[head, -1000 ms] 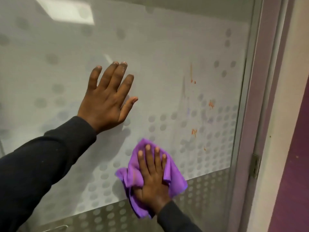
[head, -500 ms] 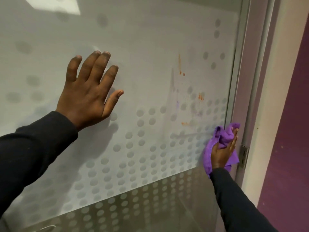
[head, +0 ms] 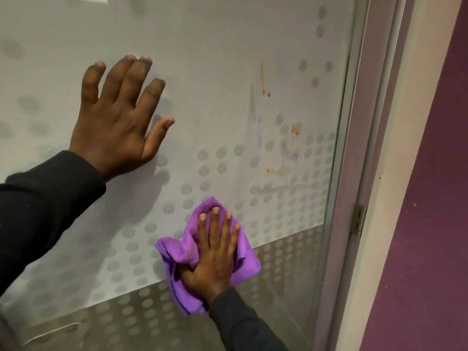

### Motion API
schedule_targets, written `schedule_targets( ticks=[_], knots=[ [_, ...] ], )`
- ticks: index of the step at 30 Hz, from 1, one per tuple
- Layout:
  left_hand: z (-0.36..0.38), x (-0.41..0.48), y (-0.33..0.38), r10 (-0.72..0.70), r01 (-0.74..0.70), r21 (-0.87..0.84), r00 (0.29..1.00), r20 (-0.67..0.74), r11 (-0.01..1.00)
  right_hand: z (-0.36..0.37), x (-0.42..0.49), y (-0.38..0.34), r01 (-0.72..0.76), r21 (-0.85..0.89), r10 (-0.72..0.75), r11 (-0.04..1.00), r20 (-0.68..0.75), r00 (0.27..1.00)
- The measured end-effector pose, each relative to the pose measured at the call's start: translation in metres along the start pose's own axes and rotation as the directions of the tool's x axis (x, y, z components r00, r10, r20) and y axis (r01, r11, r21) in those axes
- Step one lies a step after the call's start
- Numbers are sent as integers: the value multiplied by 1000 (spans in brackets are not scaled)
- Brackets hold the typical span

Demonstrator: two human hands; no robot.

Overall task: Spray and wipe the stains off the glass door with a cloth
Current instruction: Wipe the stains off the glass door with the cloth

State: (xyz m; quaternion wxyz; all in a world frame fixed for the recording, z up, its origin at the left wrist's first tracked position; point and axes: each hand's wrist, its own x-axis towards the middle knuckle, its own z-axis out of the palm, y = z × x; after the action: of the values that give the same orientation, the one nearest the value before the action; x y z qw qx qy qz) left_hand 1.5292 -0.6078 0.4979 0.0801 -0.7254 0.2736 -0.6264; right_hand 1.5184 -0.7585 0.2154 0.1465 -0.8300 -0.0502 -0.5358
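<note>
The right hand [head: 215,259], in a dark sleeve, lies flat with fingers spread, pressing a crumpled purple cloth [head: 177,254] against the frosted, dotted glass door [head: 215,59], low on the pane at the edge of the clearer bottom band. Higher and to the left, the left hand [head: 119,125] rests open on the glass, palm flat, holding nothing. Orange stains [head: 294,129] streak the pane above the cloth, near the metal frame [head: 339,173] and its hinge [head: 358,219].

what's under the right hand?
The purple cloth, pressed flat against the glass door by the right hand. The cloth sticks out all around. Whether stains lie beneath it cannot be seen; orange stains show above.
</note>
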Motion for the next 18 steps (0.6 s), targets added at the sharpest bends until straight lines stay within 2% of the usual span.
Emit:
schedule_targets(
  ticks=[2, 3, 5, 8, 11, 14, 18],
  knots=[
    [-1, 0, 0, -7, 8, -14, 1000, 15, 1000, -5, -3, 36, 85, -39, -84, 996, 32, 996],
    [-2, 0, 0, -8, 9, -17, 1000, 21, 1000, -9, -5, 57, 79, -38, -77, 996, 50, 996],
    [-2, 0, 0, -11, 12, -16, 999, 31, 1000, -24, -9, 103, -98, 18, 97, 995, 70, 993],
    [-2, 0, 0, -12, 13, -11, 999, 41, 1000, -47, -9, 174, -456, 158, 458, 876, 26, 888],
    [-3, 1, 0, -11, 11, -7, 999, 52, 1000, -63, -5, 222, -598, 188, 617, 779, -66, 784],
    [-4, 0, 1, -8, 9, -14, 999, 43, 1000, -57, -9, 224, -645, 247, 683, 723, -112, 722],
    [-4, 0, 1, -11, 11, -16, 998, 54, 1000, -33, -5, 181, -735, 290, 789, 613, -168, 592]
  ],
)
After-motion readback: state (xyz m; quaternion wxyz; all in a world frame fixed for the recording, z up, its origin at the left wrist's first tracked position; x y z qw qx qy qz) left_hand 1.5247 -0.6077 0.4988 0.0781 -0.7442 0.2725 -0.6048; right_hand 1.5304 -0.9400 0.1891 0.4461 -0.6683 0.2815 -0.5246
